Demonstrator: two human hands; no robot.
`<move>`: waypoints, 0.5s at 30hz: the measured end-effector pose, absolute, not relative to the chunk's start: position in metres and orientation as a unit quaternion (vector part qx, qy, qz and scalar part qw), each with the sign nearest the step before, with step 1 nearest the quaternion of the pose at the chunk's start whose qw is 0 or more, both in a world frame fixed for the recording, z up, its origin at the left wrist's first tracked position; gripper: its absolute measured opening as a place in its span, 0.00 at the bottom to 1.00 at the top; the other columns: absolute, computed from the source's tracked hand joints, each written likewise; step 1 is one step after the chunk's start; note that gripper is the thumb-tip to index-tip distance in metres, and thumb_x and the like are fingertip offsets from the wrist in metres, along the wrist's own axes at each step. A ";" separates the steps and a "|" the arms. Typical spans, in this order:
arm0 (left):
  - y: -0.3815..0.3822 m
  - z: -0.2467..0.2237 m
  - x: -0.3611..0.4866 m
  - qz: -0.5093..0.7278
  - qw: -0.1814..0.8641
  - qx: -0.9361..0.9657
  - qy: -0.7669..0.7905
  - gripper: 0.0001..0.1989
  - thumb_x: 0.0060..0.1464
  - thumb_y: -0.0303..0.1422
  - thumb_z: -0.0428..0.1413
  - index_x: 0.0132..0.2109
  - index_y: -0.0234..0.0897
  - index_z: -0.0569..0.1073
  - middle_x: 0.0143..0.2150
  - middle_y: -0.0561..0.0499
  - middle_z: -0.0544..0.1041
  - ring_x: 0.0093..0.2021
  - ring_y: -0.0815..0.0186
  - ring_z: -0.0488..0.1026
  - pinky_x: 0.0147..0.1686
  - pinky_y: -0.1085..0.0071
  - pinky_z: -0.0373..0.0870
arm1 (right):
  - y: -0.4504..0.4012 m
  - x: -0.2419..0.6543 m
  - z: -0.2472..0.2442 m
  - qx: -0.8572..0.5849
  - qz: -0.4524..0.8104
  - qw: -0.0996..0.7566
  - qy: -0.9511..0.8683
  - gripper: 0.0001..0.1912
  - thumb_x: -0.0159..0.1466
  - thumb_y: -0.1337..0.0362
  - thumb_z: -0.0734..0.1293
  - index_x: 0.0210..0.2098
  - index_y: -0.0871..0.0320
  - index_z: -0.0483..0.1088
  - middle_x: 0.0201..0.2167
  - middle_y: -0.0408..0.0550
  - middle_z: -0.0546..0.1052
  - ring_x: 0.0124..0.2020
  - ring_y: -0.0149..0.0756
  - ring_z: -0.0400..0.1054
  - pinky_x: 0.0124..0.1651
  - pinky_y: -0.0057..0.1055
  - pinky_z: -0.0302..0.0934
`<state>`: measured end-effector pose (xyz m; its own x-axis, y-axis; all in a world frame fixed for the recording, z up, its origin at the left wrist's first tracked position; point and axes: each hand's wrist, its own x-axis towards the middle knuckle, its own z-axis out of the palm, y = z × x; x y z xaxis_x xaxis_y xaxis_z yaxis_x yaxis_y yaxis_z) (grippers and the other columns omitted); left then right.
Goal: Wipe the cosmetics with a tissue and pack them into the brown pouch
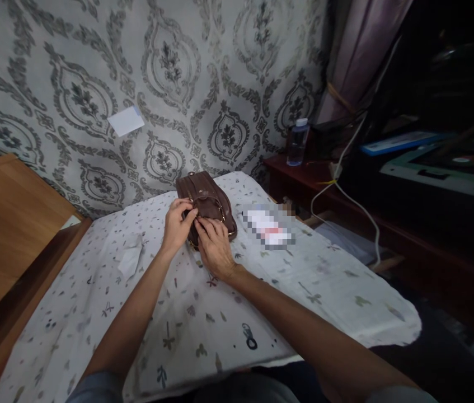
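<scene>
A brown leather handbag point(209, 193) with gold-coloured zips lies on the patterned white sheet, close to the wall. At the left edge of its front pocket, the thumb and fingers of my left hand point(177, 224) are pinched together on the bag. My right hand point(216, 246) covers the lower front, fingers bent and pressed close together against the leather near the left fingertips. The exact bit between the fingers is too small to make out. Along the pocket's right side runs a zip edge.
A blurred-out white and red item point(270, 225) lies right of the bag. Crumpled white paper point(130, 260) rests on the left. A wooden board point(18, 224) borders the bed. At right, a dark red table point(287, 173) bears a clear bottle point(298, 143); a white cable point(356, 215) hangs down.
</scene>
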<state>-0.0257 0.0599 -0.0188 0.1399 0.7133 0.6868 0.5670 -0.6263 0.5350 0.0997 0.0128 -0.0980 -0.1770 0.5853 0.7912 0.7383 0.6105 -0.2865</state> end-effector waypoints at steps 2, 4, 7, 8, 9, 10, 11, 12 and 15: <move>0.060 -0.018 -0.026 0.492 0.077 0.751 0.433 0.04 0.56 0.32 0.58 0.32 0.40 0.74 0.43 0.48 0.76 0.50 0.59 0.73 0.55 0.61 0.68 | 0.012 0.099 -0.096 -0.437 -0.067 0.466 -0.766 0.26 0.67 0.73 0.59 0.64 0.67 0.65 0.60 0.62 0.71 0.63 0.48 0.58 0.66 0.49 0.51; 0.059 -0.017 -0.025 0.488 0.078 0.751 0.437 0.04 0.55 0.32 0.58 0.31 0.40 0.74 0.43 0.47 0.76 0.50 0.59 0.73 0.55 0.61 0.68 | 0.011 0.099 -0.095 -0.440 -0.060 0.460 -0.769 0.26 0.67 0.73 0.59 0.64 0.67 0.65 0.60 0.62 0.71 0.62 0.49 0.57 0.66 0.50 0.51; 0.057 -0.017 -0.025 0.480 0.074 0.758 0.435 0.04 0.55 0.31 0.58 0.31 0.40 0.74 0.44 0.47 0.76 0.51 0.59 0.73 0.56 0.60 0.68 | 0.010 0.099 -0.093 -0.444 -0.057 0.453 -0.771 0.27 0.66 0.73 0.59 0.65 0.66 0.65 0.61 0.61 0.70 0.63 0.49 0.57 0.66 0.50 0.50; 0.056 -0.018 -0.025 0.477 0.075 0.761 0.433 0.05 0.55 0.31 0.58 0.31 0.40 0.74 0.44 0.47 0.76 0.51 0.59 0.73 0.57 0.60 0.68 | 0.010 0.099 -0.093 -0.443 -0.061 0.453 -0.771 0.27 0.66 0.73 0.60 0.64 0.66 0.65 0.61 0.61 0.70 0.63 0.49 0.57 0.66 0.50 0.50; 0.056 -0.018 -0.026 0.477 0.079 0.762 0.431 0.05 0.55 0.31 0.58 0.31 0.40 0.74 0.45 0.47 0.76 0.52 0.58 0.73 0.57 0.60 0.67 | 0.010 0.100 -0.093 -0.441 -0.066 0.455 -0.771 0.26 0.66 0.73 0.60 0.64 0.67 0.65 0.61 0.62 0.70 0.62 0.49 0.57 0.66 0.50 0.50; 0.056 -0.019 -0.026 0.480 0.089 0.760 0.428 0.05 0.55 0.31 0.58 0.31 0.39 0.74 0.45 0.46 0.76 0.53 0.58 0.73 0.57 0.60 0.67 | 0.010 0.101 -0.094 -0.436 -0.074 0.459 -0.770 0.26 0.66 0.73 0.60 0.64 0.68 0.65 0.60 0.62 0.71 0.62 0.49 0.57 0.66 0.49 0.50; 0.057 -0.019 -0.027 0.487 0.103 0.756 0.426 0.05 0.55 0.32 0.58 0.31 0.39 0.74 0.45 0.46 0.76 0.53 0.58 0.73 0.58 0.60 0.67 | 0.010 0.102 -0.094 -0.431 -0.083 0.465 -0.769 0.26 0.66 0.73 0.59 0.63 0.69 0.66 0.60 0.62 0.71 0.62 0.49 0.57 0.66 0.49 0.51; 0.058 -0.020 -0.028 0.496 0.120 0.748 0.424 0.05 0.55 0.33 0.58 0.31 0.39 0.74 0.45 0.46 0.76 0.53 0.58 0.73 0.57 0.60 0.68 | 0.010 0.102 -0.095 -0.425 -0.093 0.472 -0.767 0.25 0.66 0.73 0.59 0.62 0.70 0.66 0.59 0.62 0.71 0.61 0.49 0.58 0.65 0.48 0.51; 0.062 -0.022 -0.030 0.522 0.163 0.726 0.418 0.06 0.54 0.35 0.59 0.30 0.39 0.73 0.43 0.46 0.76 0.53 0.58 0.74 0.57 0.60 0.68 | 0.011 0.105 -0.097 -0.413 -0.113 0.485 -0.762 0.23 0.67 0.74 0.58 0.60 0.69 0.68 0.58 0.60 0.72 0.60 0.47 0.59 0.65 0.47 0.51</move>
<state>-0.0297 0.0622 -0.0223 0.1059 0.7761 0.6217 0.4360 -0.5981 0.6724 0.1045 0.0108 -0.0969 -0.1884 0.5194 0.8335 0.7390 0.6340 -0.2280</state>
